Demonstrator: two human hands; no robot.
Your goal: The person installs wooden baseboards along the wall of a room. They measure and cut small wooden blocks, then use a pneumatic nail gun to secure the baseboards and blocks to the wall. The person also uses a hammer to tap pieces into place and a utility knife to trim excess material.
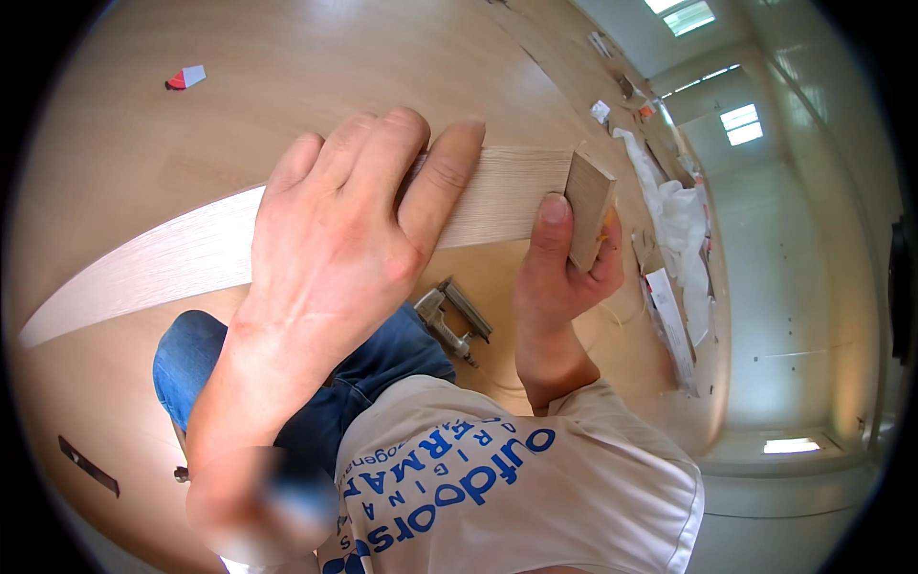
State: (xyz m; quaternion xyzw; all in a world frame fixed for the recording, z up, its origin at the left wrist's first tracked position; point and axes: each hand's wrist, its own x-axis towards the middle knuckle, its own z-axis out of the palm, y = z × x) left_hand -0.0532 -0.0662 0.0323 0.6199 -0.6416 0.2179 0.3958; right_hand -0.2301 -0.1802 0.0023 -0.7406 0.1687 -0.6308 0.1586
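I watched the right hand (579, 253) pinch the end piece (590, 210); the board (521, 196), jutting left beyond the left hand's (335, 225) clasp, risked twisting.

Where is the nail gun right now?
Near the middle of the head view, the silver nail gun lies on the floor, just right of the blue jeans and below the long wooden board in the picture.

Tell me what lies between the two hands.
In the head view, a bare stretch of the long pale board lies between the left hand and the right hand.
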